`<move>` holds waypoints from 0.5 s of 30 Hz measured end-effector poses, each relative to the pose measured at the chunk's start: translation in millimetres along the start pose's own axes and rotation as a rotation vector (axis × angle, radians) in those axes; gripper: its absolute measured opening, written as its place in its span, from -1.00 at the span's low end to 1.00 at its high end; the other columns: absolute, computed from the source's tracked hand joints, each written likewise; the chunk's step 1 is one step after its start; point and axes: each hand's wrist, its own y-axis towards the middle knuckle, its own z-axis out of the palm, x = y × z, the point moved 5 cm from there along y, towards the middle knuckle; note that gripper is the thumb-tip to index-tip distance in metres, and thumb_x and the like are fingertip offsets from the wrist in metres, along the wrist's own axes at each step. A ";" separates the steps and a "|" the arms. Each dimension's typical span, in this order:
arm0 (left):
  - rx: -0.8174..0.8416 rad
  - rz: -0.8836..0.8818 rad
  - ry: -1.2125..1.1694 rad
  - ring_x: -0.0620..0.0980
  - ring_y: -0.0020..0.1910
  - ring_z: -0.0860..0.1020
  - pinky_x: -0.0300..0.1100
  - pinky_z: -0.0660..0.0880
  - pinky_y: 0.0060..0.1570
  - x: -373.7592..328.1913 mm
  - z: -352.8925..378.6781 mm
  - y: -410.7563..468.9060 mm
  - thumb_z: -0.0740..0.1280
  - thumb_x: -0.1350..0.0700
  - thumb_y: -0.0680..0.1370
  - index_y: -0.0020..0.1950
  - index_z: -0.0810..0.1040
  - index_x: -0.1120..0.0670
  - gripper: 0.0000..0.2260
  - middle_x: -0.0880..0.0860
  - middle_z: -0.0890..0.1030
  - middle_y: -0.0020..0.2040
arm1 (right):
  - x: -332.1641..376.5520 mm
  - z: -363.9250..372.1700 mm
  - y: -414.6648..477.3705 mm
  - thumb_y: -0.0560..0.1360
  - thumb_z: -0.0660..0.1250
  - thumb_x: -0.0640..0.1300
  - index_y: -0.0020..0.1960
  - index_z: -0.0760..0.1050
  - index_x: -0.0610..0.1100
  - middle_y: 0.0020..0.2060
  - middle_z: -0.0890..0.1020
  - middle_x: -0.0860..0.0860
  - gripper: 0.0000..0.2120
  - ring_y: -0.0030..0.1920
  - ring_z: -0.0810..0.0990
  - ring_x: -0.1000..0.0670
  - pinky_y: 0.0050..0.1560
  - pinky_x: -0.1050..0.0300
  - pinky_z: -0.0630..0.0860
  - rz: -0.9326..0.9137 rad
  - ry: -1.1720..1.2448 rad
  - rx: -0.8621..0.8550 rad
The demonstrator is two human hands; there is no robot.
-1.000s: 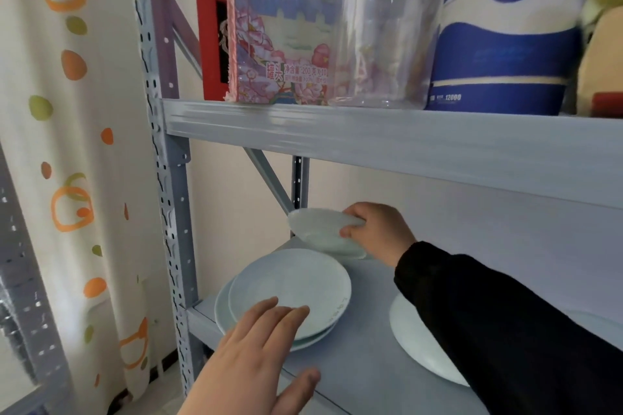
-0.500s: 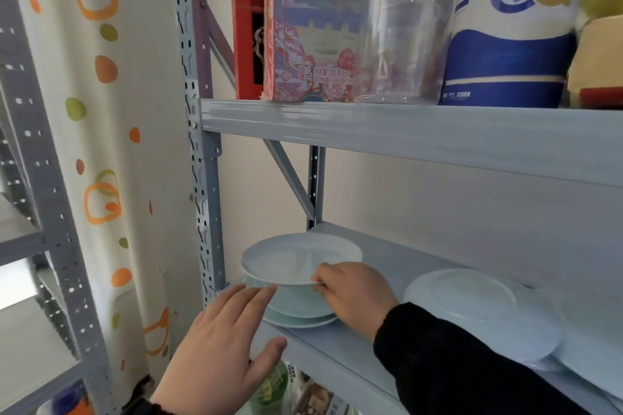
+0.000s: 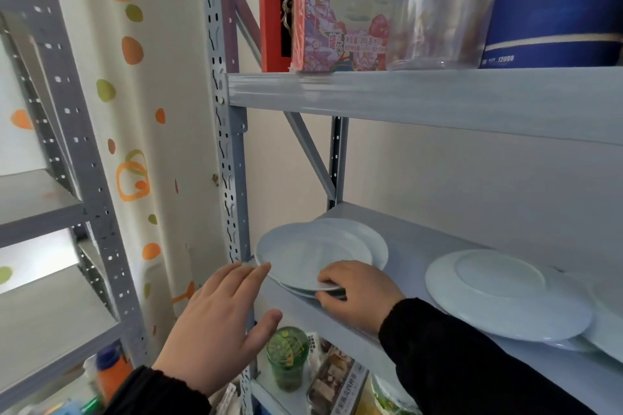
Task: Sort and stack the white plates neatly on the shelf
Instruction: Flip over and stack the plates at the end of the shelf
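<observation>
While the right hand (image 3: 359,293) pinches the near-right rim of the top plate (image 3: 312,251), that plate sits skewed on the stack (image 3: 367,239) at the left end of the shelf (image 3: 421,246), near the front. It is pushed toward the front-left, so the plate under it shows as a crescent at the back right. The right grip is clenched on the rim, thumb on top and fingers curled beneath, at the edge nearest the person. From that grip the plate's centre lies away and to the left, so squaring it up looks like a push back and rightward. The left hand (image 3: 222,323) is released, palm down and fingers spread, its fingertips just at the plate's front-left rim over the shelf edge; it is the hand better placed to nudge that overhanging side in. Farther right on the shelf, well apart, an upturned plate (image 3: 505,300) rests on others, not yet joined to the stack.
</observation>
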 end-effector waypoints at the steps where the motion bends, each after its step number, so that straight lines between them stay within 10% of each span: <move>1: 0.005 -0.004 0.006 -0.03 0.34 0.42 -0.06 0.42 0.28 -0.8 0.0 -0.6 0.07 -0.34 0.54 0.50 0.33 -0.03 -0.38 -0.09 0.52 0.30 | 0.0 0.5 -0.3 0.48 0.14 0.26 -0.05 0.49 0.04 -0.15 0.54 0.11 -0.68 -0.11 0.47 0.11 -0.10 0.08 0.50 0.004 -0.003 0.013; 7: 0.042 -0.015 0.006 0.00 0.36 0.41 -0.05 0.40 0.30 -1.6 3.0 -3.2 0.08 -0.31 0.55 0.51 0.32 -0.01 -0.39 -0.05 0.52 0.31 | -1.5 3.1 1.9 0.44 0.21 0.25 -0.01 0.53 0.06 -0.14 0.53 0.12 -0.68 -0.06 0.48 0.09 0.41 0.14 0.21 -0.006 -0.011 0.045; 15: 0.067 -0.012 -0.011 -0.02 0.42 0.31 -0.07 0.32 0.36 -5.8 3.9 -2.2 0.04 -0.31 0.56 0.55 0.22 -0.04 -0.38 -0.05 0.44 0.39 | 0.0 2.9 -1.7 0.48 0.28 0.25 0.40 0.41 0.03 0.36 0.44 0.08 -0.44 0.45 0.24 0.04 0.51 0.11 -0.05 -0.001 -0.058 0.107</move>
